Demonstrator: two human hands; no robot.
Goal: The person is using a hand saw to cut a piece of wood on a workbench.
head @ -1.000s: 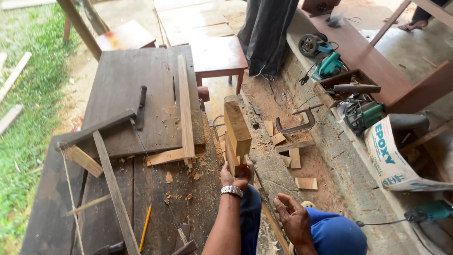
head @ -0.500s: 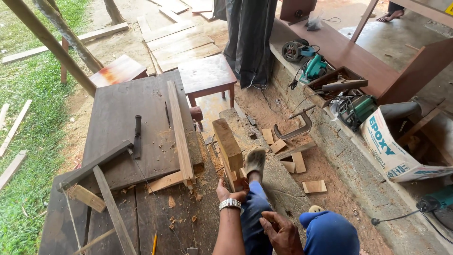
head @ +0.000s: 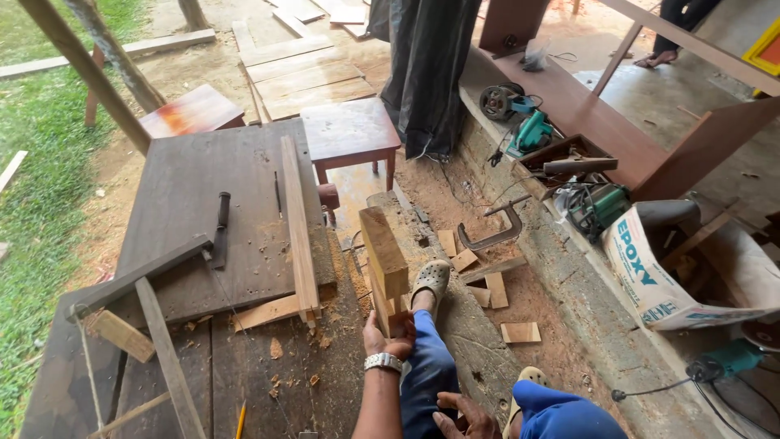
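Your left hand (head: 388,337) has its fingers closed around the near, lower end of a thick wooden block (head: 383,262), pinning it at the right edge of the dark plank surface (head: 268,370). The block's long axis runs away from you and a little to the left, its far end tilted upward, and your foot in a pale clog (head: 431,282) sits just beside its right side. Your right hand (head: 465,417) rests on your blue trouser leg at the bottom edge of view, fingers loosely bent and holding nothing. Farther left on the surface lies a long pale batten (head: 297,228), also pointing away from you, with a frame saw (head: 142,301) towards the left edge. A metal clamp (head: 492,230) lies on the sawdust-covered ground to the right.
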